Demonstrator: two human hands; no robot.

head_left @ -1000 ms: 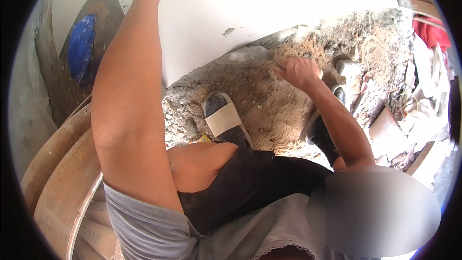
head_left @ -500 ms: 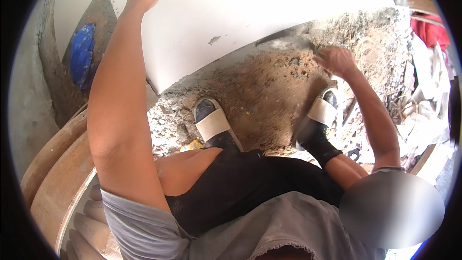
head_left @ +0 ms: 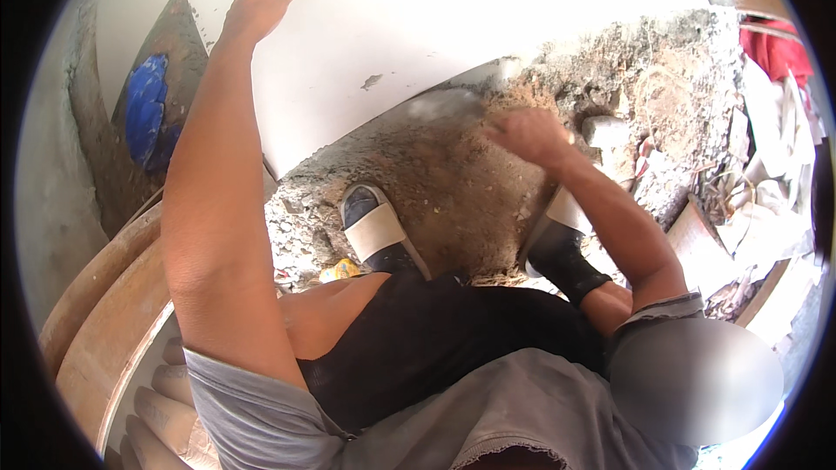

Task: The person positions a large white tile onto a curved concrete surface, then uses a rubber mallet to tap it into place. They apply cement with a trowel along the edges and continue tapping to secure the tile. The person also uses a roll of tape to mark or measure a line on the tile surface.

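A large white board (head_left: 348,43) fills the top of the view. My left hand (head_left: 259,10) is at its upper left, with thumb and finger apart and nothing seen in it. My right hand (head_left: 531,135) is closed round the handle of a trowel (head_left: 448,104), near the board's lower edge. The trowel's pale blade is smeared by motion and points left, over the strip of rough ground (head_left: 461,174) beside the board. Whether the blade touches the board's edge, I cannot tell.
My feet, in pale-strapped slides (head_left: 376,228), stand just below the board. A blue crumpled thing (head_left: 146,109) lies at the left by a grey patch. Curved brown moulding (head_left: 104,287) runs along the lower left. Rubble, white sheeting (head_left: 771,148) and red cloth (head_left: 775,52) are at the right.
My right hand has moved left and slightly down with the trowel, along the board's edge. My left hand is slightly lower in the picture.
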